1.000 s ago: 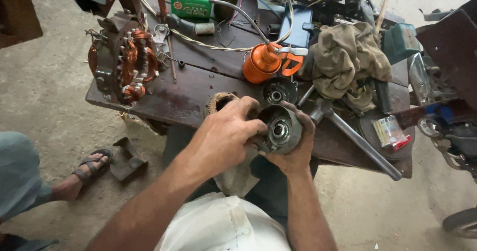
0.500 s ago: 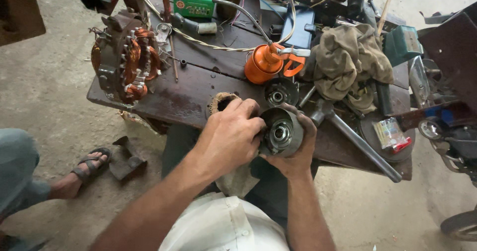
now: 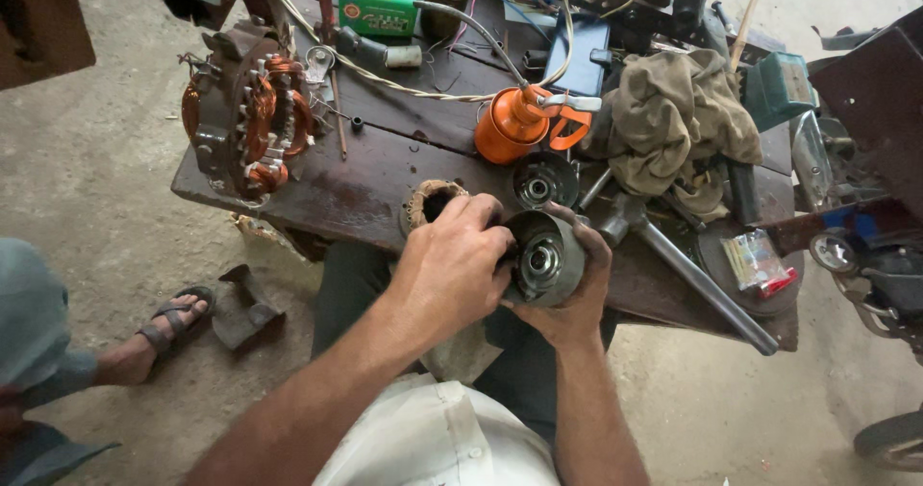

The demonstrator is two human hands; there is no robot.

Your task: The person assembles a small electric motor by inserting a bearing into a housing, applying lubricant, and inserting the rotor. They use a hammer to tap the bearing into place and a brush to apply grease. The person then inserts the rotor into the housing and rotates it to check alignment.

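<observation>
My right hand (image 3: pixel 580 305) cups a round grey metal motor housing (image 3: pixel 550 257) from beneath, just over the near edge of the dark wooden bench (image 3: pixel 365 193). The housing's open side faces up and left and shows a bearing in its middle. My left hand (image 3: pixel 452 265) is pressed against the housing's left rim, its fingertips curled on the rim and into the opening. A small copper-wound stator (image 3: pixel 431 200) lies on the bench right behind my left hand.
On the bench are a large copper-wound stator (image 3: pixel 245 121), an orange oil can (image 3: pixel 519 125), a second round metal cap (image 3: pixel 543 183), a crumpled rag (image 3: pixel 678 121), a long metal bar (image 3: pixel 707 289) and a green box (image 3: pixel 377 0). Another person's sandalled foot (image 3: pixel 168 323) rests on the floor at left.
The housing has turned a little, so its open face and bearing show more. My left hand's fingers have shifted along its rim. Both hands have kept their hold.
</observation>
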